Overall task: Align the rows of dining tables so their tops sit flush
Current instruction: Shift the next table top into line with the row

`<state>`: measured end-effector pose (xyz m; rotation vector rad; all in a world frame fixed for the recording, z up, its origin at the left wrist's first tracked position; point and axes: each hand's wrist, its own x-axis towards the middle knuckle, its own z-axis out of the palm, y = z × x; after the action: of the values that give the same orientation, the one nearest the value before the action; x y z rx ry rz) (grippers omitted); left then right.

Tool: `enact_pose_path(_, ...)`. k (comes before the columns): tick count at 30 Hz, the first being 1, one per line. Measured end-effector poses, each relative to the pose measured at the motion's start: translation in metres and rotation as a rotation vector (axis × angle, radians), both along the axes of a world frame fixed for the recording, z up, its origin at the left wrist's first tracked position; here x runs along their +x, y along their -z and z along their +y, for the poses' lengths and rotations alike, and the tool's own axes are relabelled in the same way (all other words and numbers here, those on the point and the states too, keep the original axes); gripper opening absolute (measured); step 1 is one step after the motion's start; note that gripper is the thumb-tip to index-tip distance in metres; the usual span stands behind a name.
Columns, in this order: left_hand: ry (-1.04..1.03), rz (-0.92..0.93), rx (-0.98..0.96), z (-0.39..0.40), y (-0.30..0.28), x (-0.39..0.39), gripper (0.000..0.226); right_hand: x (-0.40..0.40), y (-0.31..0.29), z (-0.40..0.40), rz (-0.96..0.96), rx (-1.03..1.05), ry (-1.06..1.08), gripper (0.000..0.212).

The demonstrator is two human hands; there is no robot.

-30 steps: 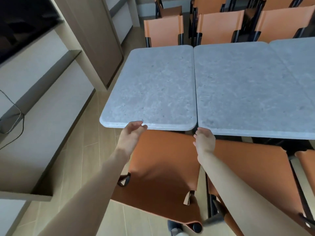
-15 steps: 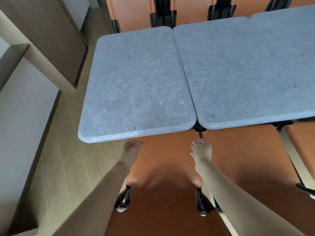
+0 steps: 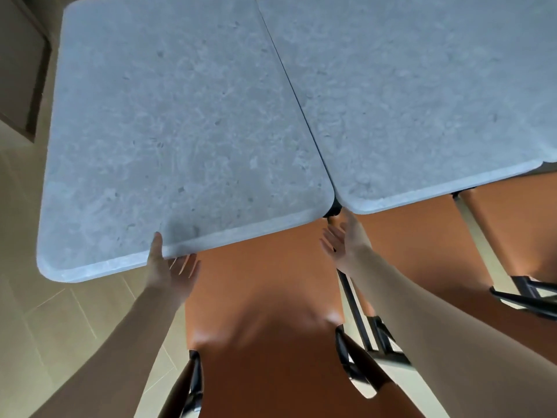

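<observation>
Filling most of the view, two grey speckled stone-look counters with rounded corners stand side by side: the left grey counter and the right grey counter, their long edges meeting along a thin dark seam. At the near end, the left counter's edge sits closer to the person than the right one's, so the two near edges do not line up. Beneath them runs a pale wood-look plank floor, with a brown cabinet at the far left. A smooth orange leather chair on a black frame is tucked under the left counter, and a second orange chair sits under the right. The left hand grips the left counter's near edge, thumb on top and fingers beneath. The right hand hangs open, fingers spread, just below the corner where the counters meet.
</observation>
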<state>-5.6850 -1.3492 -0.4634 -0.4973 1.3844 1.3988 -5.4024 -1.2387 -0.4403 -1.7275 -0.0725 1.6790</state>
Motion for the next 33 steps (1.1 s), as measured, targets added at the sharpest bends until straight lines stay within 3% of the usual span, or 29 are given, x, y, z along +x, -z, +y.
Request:
enact_pose_path(3, -0.178, -0.006, 0.117, 0.008, 0.022, -0.01, 0.063, -0.011, 0.02, 0.016, 0.021, 0.043, -0.041, 0.046)
enact_pose_path(6, -0.207, 0.026, 0.227, 0.011, 0.04, -0.011, 0.049, -0.024, 0.039, 0.028, 0.118, 0.09, -0.084, 0.062)
enact_pose_path(11, -0.304, 0.044, 0.449, 0.012, 0.056, -0.012, 0.022, -0.034, 0.053, 0.041, 0.245, 0.178, 0.03, 0.059)
enact_pose_path(23, -0.257, 0.001, 0.409, 0.013, 0.051, -0.018, 0.047, -0.024, 0.05, 0.037, 0.31, 0.207, -0.057, 0.041)
enact_pose_path(28, -0.234, -0.006, 0.438, 0.012, 0.047, -0.015, 0.03, -0.024, 0.042, 0.035, 0.293, 0.206, -0.063, 0.034)
enact_pose_path(33, -0.243, -0.009, 0.451, 0.011, 0.048, -0.013, 0.033, -0.022, 0.041, 0.035, 0.263, 0.217, -0.099, 0.033)
